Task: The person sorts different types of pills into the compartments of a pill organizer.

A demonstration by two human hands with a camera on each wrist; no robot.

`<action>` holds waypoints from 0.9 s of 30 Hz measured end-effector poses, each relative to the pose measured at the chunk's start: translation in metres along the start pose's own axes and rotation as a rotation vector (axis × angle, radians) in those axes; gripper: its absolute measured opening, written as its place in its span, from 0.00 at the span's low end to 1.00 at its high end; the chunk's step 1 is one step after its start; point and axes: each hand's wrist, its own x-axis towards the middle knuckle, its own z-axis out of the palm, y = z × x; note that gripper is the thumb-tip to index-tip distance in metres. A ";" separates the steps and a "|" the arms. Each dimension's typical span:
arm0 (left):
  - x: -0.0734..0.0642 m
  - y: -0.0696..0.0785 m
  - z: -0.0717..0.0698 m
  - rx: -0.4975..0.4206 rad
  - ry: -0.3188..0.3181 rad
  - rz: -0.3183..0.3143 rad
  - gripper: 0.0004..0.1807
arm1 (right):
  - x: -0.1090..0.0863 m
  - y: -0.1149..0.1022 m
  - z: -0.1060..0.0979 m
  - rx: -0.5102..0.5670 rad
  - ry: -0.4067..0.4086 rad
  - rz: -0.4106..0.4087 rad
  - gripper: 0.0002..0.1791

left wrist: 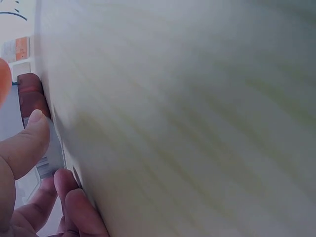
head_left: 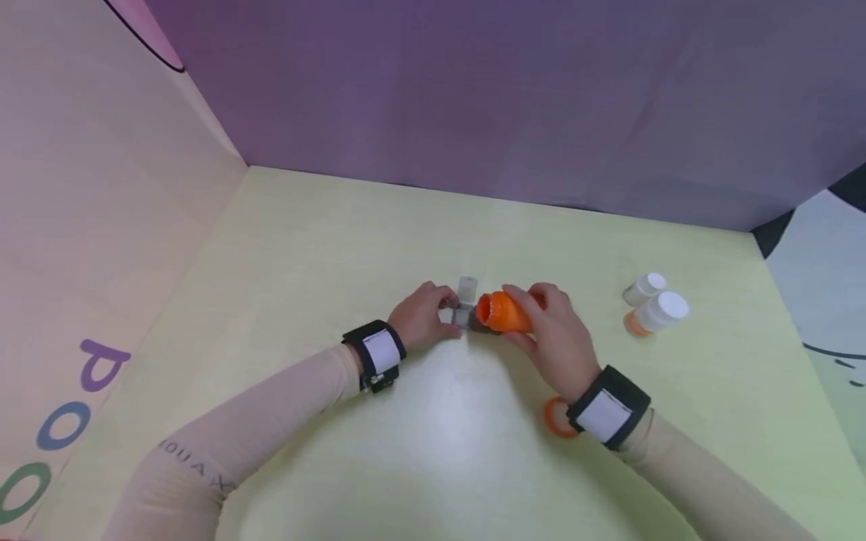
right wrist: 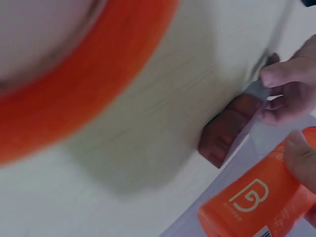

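Observation:
My left hand [head_left: 421, 315] pinches the near end of a small grey pill organizer [head_left: 462, 317] on the table, thumb on one side and fingers on the other. One clear lid [head_left: 467, 288] of it stands swung out to the back. Reddish-brown sections [right wrist: 229, 128] make up its other end in the right wrist view. An orange bottle [head_left: 513, 312], capless, lies tilted in my right hand [head_left: 560, 342], its open mouth facing left beside the organizer. White lettering shows on the bottle's side in the right wrist view. What is inside it is hidden.
An orange cap [head_left: 549, 418] lies on the table by my right wrist and looms large in the right wrist view. To the right stand a small white bottle [head_left: 643, 288] and a larger white-capped one [head_left: 666, 309] with orange low down. A purple partition [head_left: 473, 98] rises behind the table.

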 end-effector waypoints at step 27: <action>0.002 0.004 -0.003 0.028 -0.004 0.016 0.28 | 0.019 -0.010 0.013 -0.348 -0.038 -0.046 0.39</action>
